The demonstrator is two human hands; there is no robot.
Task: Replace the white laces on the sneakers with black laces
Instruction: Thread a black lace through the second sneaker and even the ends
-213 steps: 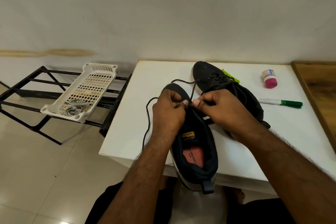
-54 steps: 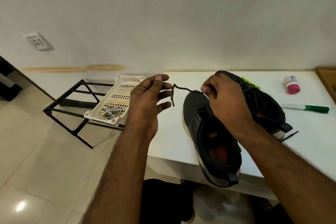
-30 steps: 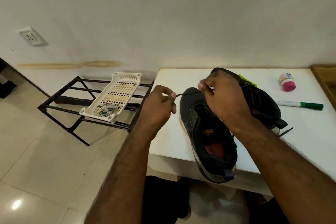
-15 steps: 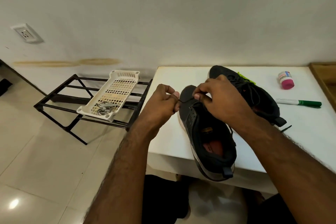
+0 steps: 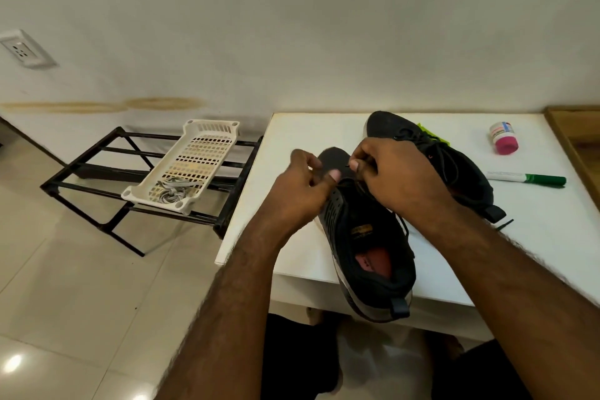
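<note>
Black mesh sneaker [image 5: 363,237], heel overhanging the white tabletop [image 5: 292,237] edge: thin black lace [image 5: 352,172] (near the toe) is pinched by right hand [image 5: 399,178]; left hand [image 5: 302,191] fingers curled, contents indiscernible.

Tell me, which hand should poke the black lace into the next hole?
Probably the right hand: its fingertips pinch the black lace right over the near sneaker, by the eyelets. The left hand sits at the shoe's side, steadying it.

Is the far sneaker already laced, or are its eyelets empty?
Laced: the far sneaker shows black laces crossing its tongue, with one end trailing onto the table.
</note>
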